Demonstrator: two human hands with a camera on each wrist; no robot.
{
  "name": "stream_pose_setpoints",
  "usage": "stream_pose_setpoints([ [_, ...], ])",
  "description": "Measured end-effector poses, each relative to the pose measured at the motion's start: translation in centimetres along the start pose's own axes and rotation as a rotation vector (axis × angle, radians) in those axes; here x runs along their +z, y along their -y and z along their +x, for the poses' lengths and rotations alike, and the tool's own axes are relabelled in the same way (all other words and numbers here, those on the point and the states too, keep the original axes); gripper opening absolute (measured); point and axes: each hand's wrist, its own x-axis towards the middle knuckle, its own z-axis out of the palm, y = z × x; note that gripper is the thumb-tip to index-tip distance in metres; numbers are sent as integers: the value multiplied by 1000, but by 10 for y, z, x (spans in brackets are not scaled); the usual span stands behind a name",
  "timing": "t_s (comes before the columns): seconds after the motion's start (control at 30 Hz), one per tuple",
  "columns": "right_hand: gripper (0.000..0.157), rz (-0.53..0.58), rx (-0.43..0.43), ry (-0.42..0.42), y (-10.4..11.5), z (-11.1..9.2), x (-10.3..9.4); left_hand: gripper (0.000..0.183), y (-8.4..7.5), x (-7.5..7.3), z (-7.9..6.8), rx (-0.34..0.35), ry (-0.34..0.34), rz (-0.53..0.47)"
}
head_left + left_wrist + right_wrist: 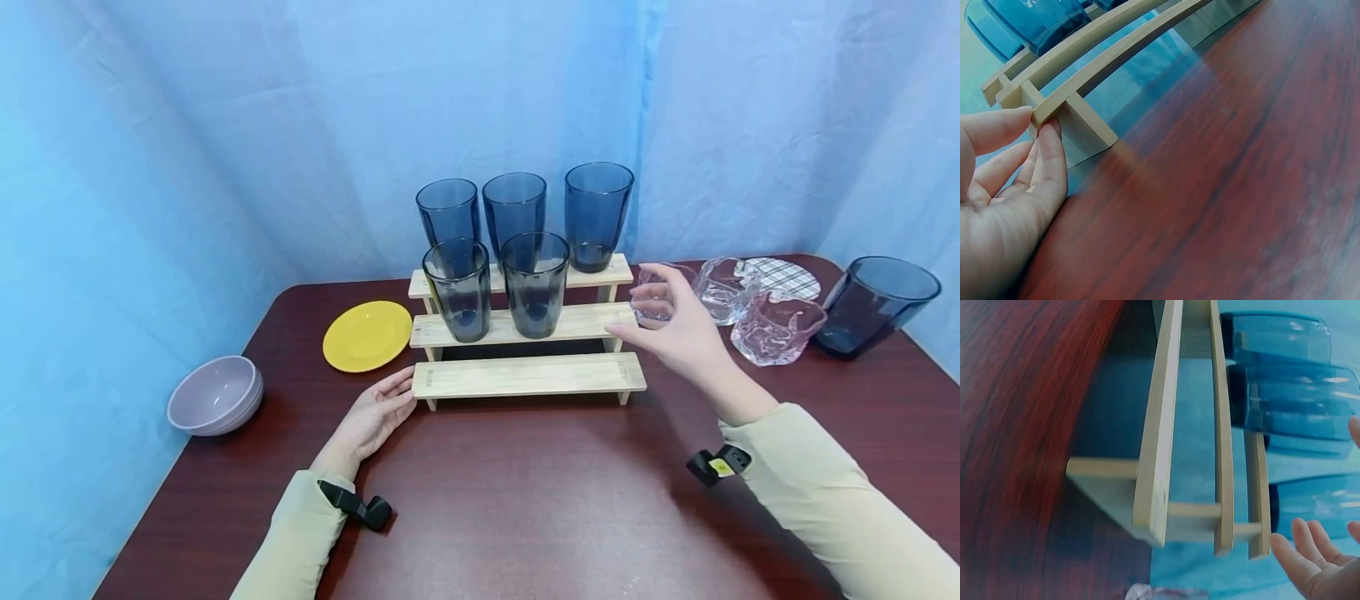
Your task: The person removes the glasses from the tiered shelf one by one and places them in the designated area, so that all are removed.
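Note:
A three-tier wooden rack (528, 377) stands mid-table in the head view. Its top tier carries three tall blue-tinted tumblers (597, 208); two more tumblers (534, 292) stand on the middle tier, and the lowest tier is bare. My left hand (375, 417) pinches the left end of the lowest tier, thumb above and fingers beneath in the left wrist view. At the rack's right end is my right hand (678, 329), its fingers spread and loosely bent with nothing between them. The right wrist view shows those fingers (1310, 547) close to the upper tier's end.
On the right stand several clear, wavy glasses (776, 329), a checked round mat (783, 277) and a tilted blue tumbler (873, 304). A yellow plate (367, 336) lies left of the rack. Stacked lilac bowls (216, 396) sit at the table's left edge. Blue curtains (360, 125) hang behind.

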Motion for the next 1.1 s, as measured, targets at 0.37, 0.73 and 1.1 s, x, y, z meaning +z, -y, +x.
stream_pose_setpoints([
  [0.37,91,86,-41,66,16,22,23,58,1,-1,0,15,9,-8],
  [0.73,98,84,-14,101,28,36,44,58,2,-2,1,22,23,-17],
  [1.1,104,49,-37,161,23,44,58,59,1,-1,0,12,6,-2],
])
